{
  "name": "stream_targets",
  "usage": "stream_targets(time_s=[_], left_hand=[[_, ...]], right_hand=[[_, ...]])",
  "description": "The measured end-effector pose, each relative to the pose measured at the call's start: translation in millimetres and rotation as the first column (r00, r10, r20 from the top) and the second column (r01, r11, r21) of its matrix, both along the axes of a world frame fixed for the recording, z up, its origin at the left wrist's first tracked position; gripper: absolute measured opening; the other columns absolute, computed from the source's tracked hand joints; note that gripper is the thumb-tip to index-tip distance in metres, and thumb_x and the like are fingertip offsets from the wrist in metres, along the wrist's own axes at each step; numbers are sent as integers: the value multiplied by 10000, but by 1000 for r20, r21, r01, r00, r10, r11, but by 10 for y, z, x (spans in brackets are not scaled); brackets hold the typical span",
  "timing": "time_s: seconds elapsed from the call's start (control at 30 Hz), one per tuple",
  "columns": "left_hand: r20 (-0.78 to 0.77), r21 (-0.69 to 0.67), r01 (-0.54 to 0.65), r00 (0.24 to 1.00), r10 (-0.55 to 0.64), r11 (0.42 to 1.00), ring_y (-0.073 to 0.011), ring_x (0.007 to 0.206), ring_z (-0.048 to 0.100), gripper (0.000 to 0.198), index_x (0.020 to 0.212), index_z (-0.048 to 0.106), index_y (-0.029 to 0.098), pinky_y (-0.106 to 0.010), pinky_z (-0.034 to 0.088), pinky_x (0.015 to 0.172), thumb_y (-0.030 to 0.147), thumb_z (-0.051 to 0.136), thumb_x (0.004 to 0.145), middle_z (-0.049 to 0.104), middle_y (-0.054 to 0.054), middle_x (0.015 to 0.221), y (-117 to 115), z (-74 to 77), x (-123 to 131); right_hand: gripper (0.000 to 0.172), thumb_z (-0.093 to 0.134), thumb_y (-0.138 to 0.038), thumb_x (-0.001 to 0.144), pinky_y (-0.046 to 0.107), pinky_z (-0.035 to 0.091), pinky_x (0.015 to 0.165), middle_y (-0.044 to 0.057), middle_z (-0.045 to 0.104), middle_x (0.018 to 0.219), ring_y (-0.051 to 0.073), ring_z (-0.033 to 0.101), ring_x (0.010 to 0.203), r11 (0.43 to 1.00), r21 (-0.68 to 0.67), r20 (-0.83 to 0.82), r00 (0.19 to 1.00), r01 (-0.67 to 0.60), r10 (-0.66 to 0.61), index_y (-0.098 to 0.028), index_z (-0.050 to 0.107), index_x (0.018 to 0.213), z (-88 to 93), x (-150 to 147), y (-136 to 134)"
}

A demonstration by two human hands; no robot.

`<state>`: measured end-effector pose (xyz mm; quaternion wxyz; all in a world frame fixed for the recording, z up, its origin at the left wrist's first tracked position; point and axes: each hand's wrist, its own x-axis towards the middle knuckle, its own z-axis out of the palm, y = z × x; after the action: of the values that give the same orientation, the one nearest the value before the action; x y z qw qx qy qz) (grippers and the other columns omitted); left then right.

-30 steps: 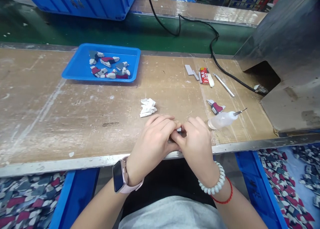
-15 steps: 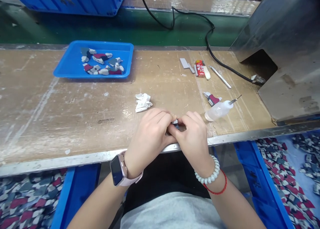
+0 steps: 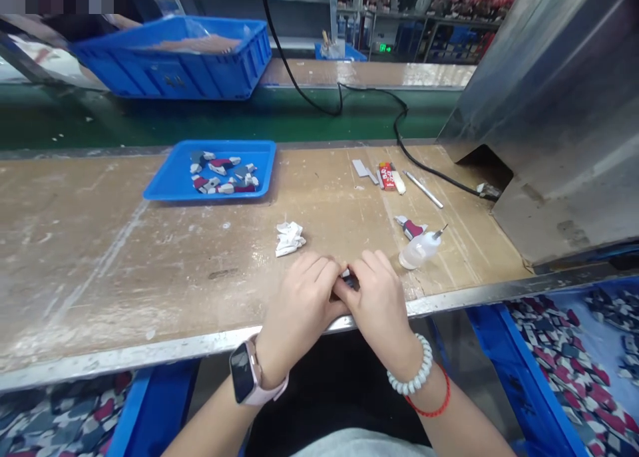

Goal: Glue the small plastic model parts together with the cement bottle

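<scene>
My left hand (image 3: 312, 287) and my right hand (image 3: 372, 287) meet at the front edge of the workbench, fingers pinched together. Between them they grip a small grey-and-white plastic part (image 3: 350, 280), mostly hidden by the fingers. Just right of my right hand stands a translucent squeeze bottle (image 3: 418, 249) with a thin metal needle tip, tilted. Behind the bottle lies a maroon, grey and white part (image 3: 412, 228). A crumpled white tissue (image 3: 289, 239) rests beyond my left hand.
A blue tray (image 3: 170, 189) holds several similar parts. At the back right lie a red box (image 3: 387, 176) and a silver pen-like tool (image 3: 423, 189), near a black cable (image 3: 429, 167) and a metal housing (image 3: 559, 177). Bins of parts (image 3: 492, 340) flank me below; a person sits across, by a blue crate (image 3: 190, 74).
The camera view has tilted up, so the far side shows more and the bench sits lower. Both hands keep their grip on the small part, with little movement.
</scene>
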<state>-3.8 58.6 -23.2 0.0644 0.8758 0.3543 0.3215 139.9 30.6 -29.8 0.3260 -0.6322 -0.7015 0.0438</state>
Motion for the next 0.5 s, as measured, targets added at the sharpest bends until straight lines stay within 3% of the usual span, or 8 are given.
stream_targets(time_s=[0.23,0.4,0.5], left_hand=[[50,68,-42,998,39,997,-277,897,653,70,1028,568,141,-423,567,788,132,567,959,662,-98,932,-89,-70,5],[68,113,-78,995,71,991,-265,924,670,133,1034,581,134,-421,571,832,85,468,983,674,-93,919,-123,-90,-4],[61,131,-100,994,92,986,-258,943,677,156,1074,599,118,-411,566,869,110,461,1003,691,-102,942,-133,-127,-51]], right_hand=[[98,699,-208,916,327,419,683,16,617,822,211,580,749,996,4,-141,986,93,-91,-197,615,867,-107,-139,-117],[314,475,-353,1045,310,373,595,17,556,738,196,547,654,988,138,-147,988,69,-48,-198,546,781,-141,-207,-89],[350,442,-340,1054,300,366,567,17,550,698,185,548,624,983,181,-85,996,11,4,-199,517,742,-161,-166,-40]])
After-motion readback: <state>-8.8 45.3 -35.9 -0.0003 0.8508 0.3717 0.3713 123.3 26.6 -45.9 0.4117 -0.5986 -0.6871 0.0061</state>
